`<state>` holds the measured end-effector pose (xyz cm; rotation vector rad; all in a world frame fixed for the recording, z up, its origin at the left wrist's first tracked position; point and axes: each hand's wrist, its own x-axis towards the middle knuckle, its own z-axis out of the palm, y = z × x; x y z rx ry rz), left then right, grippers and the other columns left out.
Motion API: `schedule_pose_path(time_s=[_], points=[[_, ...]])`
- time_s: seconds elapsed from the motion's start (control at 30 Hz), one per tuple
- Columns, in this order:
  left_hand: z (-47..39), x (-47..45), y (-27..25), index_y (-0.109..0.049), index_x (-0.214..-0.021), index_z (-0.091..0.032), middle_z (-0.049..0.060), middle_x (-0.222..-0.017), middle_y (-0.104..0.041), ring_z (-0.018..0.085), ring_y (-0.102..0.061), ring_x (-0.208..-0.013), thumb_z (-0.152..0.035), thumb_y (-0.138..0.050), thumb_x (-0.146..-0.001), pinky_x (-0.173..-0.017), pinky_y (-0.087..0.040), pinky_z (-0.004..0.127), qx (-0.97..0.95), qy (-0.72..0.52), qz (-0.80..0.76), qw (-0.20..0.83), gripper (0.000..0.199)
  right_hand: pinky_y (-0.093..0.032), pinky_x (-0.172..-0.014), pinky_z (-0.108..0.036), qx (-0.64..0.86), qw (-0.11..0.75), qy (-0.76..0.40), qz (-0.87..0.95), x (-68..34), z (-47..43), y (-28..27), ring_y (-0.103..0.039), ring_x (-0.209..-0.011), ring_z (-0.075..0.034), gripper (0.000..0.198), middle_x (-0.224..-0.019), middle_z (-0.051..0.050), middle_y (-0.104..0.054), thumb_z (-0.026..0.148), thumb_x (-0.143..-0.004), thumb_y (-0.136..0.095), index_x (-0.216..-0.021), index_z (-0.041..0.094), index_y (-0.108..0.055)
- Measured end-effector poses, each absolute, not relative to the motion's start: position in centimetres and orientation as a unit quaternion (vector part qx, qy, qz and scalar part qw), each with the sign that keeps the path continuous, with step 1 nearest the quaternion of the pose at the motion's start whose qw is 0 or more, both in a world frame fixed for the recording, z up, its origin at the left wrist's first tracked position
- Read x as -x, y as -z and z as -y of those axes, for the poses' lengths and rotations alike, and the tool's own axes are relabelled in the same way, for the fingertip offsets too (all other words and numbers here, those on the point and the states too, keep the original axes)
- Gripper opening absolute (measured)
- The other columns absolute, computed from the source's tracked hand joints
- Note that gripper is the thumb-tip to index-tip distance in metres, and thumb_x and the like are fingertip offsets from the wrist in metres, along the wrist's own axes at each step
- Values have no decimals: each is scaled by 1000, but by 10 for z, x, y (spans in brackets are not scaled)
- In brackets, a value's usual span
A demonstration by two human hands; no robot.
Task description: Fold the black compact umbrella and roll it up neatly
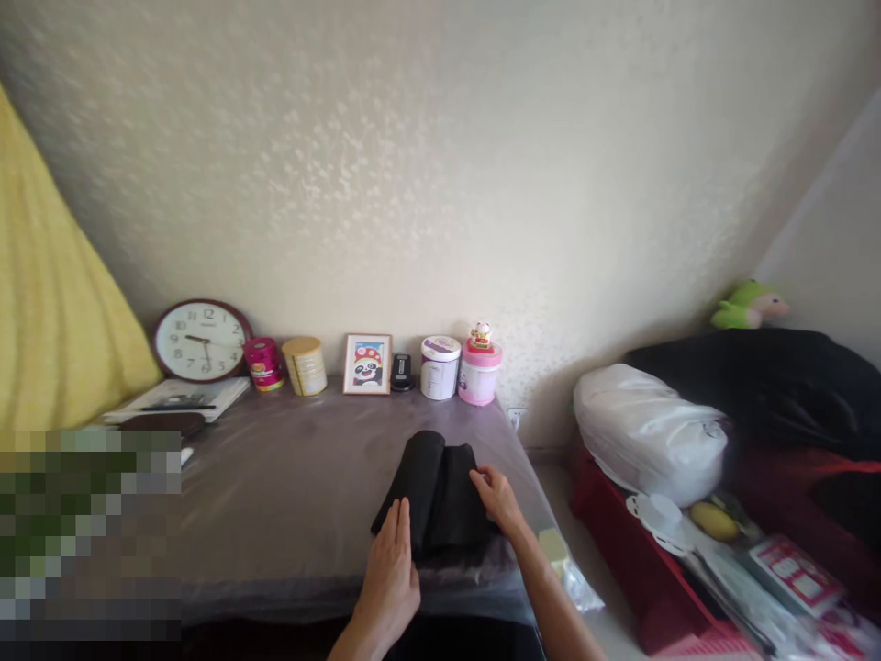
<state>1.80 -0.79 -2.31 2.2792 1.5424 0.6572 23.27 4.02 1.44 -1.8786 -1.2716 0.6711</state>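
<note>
A folded black cloth (440,491), perhaps a garment, lies near the front right of the table, its left part rolled up higher than its right. My left hand (394,560) rests against the cloth's lower left side, fingers stretched out straight and side by side. At the right edge, my right hand (496,496) pinches the cloth between thumb and fingers. The underside of the cloth is hidden.
Along the wall stand a clock (203,341), a pink can (262,364), a yellow-lidded can (304,366), a framed panda picture (367,365) and two lidded tubs (440,369). A red crate (612,532) with bags stands right of the table (275,496). Pixelation covers the lower left.
</note>
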Motion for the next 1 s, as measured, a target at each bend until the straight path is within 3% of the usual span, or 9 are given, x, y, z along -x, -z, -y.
schedule_pose_path(time_s=[0.27,0.43,0.67,0.87,1.0], points=[[15,-21,-1,-7,-139,-4,19,-148,-15,22,-19,-136,0,-39,-60,-110,-23,34,-785,-183,-565,176,85,-39,-42,-20,621,482,-412,460,-209,-46,-36,-55,-52,-12,31,-60,2,-60,41,-71,-54,-88,15,-59],[16,-23,-6,-7,-139,-3,19,-148,-13,24,-17,-136,0,-41,-59,-110,-22,35,-778,-167,-574,193,87,-35,-36,-17,561,513,-442,476,-180,-61,-57,-46,-41,-8,27,-50,8,-48,41,-70,-57,-81,16,-56],[11,-21,0,-15,-137,1,21,-146,-20,24,-21,-135,1,-43,-56,-110,-24,34,-786,-154,-575,166,86,-36,-34,-17,588,492,-424,483,-144,-85,-57,-47,-40,-7,28,-54,8,-50,28,-76,-55,-99,13,-53],[10,-19,2,-30,-131,0,22,-142,-28,26,-30,-132,0,-45,-57,-108,-28,35,-782,-178,-574,163,76,-40,-33,-19,613,451,-420,495,-128,-99,-39,-50,-37,-8,31,-56,7,-54,24,-77,-54,-105,13,-50],[11,-16,-3,-24,-135,-7,16,-140,-34,22,-34,-129,-2,-44,-61,-107,-29,33,-785,-207,-560,167,77,-42,-33,-19,617,431,-424,504,-122,-103,-29,-54,-37,-10,32,-61,5,-60,22,-77,-54,-107,16,-47]])
